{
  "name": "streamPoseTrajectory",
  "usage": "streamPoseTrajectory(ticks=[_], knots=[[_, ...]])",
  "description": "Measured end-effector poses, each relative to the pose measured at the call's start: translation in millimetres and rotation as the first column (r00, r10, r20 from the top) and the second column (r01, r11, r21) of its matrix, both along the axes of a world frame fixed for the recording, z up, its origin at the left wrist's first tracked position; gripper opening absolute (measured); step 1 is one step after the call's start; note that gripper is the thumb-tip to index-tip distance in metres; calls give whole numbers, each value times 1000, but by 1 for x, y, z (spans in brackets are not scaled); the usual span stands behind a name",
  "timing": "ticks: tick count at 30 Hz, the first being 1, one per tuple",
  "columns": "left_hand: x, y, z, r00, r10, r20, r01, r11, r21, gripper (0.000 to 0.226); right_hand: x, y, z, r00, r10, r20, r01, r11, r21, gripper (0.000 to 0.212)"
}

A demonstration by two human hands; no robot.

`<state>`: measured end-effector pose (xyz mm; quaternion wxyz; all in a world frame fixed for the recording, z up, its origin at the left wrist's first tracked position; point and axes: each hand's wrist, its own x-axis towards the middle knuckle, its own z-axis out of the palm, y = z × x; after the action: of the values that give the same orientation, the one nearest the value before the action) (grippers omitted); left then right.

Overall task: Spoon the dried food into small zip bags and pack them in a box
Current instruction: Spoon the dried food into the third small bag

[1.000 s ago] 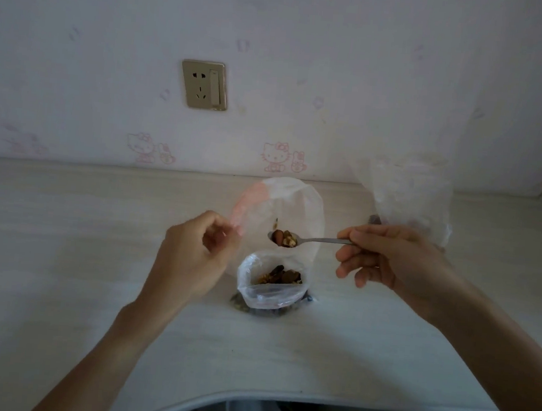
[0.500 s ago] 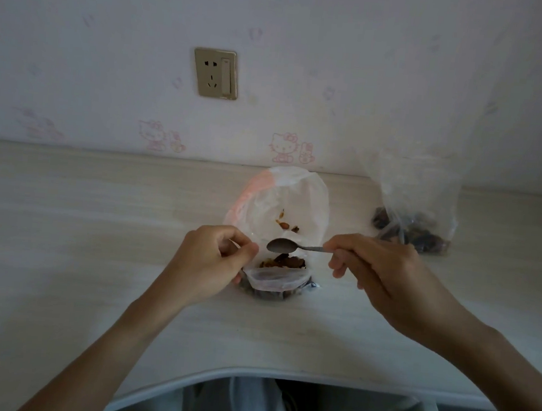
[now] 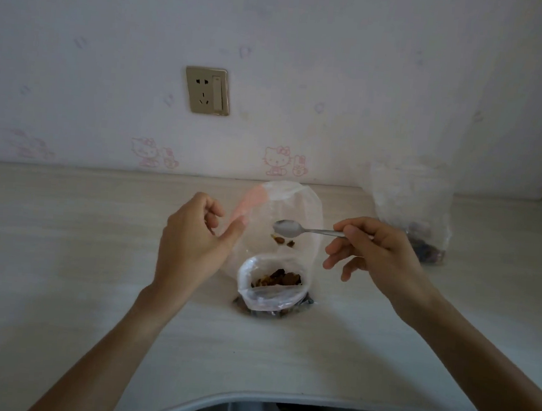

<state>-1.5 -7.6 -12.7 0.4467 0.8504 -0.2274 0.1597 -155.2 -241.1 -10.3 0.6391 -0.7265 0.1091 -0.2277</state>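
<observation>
A small clear plastic zip bag (image 3: 277,225) with a pink strip along its mouth is being held up, mouth gaping, above the middle of the pale wood-grain tabletop (image 3: 62,252). A few brown bits of dried food (image 3: 281,240) are lying inside it against the far wall. Just below and in front of it, a second clear plastic bag with a rolled-down rim (image 3: 271,285) is standing on the tabletop, holding a heap of brown dried pieces.

The left hand (image 3: 194,241) is pinching the pink edge of the small bag between thumb and curled fingers, keeping the mouth spread. The right hand (image 3: 380,254) is gripping the handle of a small silver metal spoon (image 3: 297,230) between thumb and forefinger, with the other fingers loosely curled beneath. The spoon's bowl is lying level over the open mouth of the small bag and is looking empty and shiny.

Behind the right hand, near the wall, a larger crumpled clear plastic bag (image 3: 410,204) is standing upright with dark dried pieces at its bottom. On the white wall with faint pink cartoon-cat prints (image 3: 276,161), a gold-coloured socket plate with a switch (image 3: 207,90) is sitting above the tabletop.
</observation>
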Motion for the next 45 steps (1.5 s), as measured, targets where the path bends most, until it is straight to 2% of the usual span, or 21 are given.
streamPoseTrajectory(ticks=[2,4,6,7,9,13,19,24,31,35,37,39,42,45], knots=[[10,-11,-3,999,50,-18,-47,991,124,58,13,-4,-2,998,-46,-36,46,999,18,22],[19,-24,-5,986,47,-163,-2,965,263,87,25,-5,-6,995,-84,-61,83,996,-11,22],[26,-39,-5,950,36,-310,69,945,318,101,34,-4,-9,991,-111,-81,104,991,-80,21],[28,-44,-6,940,34,-340,87,939,334,99,37,-3,-10,989,-118,-89,107,987,-119,21],[33,-54,-10,937,37,-348,88,938,336,80,44,1,-12,986,-135,-93,114,973,-202,22],[41,-61,-19,924,28,-382,68,969,236,44,55,5,-15,970,-231,-77,179,891,-418,24],[42,-57,-31,970,25,-241,35,970,240,15,55,8,-24,959,-272,-72,176,780,-600,26],[43,-55,-29,984,-44,-174,79,976,203,2,52,9,-26,962,-267,-54,178,766,-618,25],[42,-64,-18,929,-148,-340,165,986,21,28,59,12,-25,944,-318,-92,220,810,-544,26],[40,-65,-21,900,-205,-385,198,978,-58,20,63,11,-26,932,-327,-155,240,879,-412,28],[41,-66,-23,916,-177,-360,182,983,-22,21,63,10,-28,932,-319,-174,250,911,-328,28],[43,-67,-26,947,-105,-303,135,988,79,41,63,9,-29,928,-320,-194,261,925,-276,28],[43,-70,-27,967,34,-254,29,971,238,56,63,9,-29,923,-327,-204,262,921,-290,27],[43,-72,-25,965,111,-239,-25,942,336,50,62,9,-28,925,-324,-197,247,908,-337,27]])
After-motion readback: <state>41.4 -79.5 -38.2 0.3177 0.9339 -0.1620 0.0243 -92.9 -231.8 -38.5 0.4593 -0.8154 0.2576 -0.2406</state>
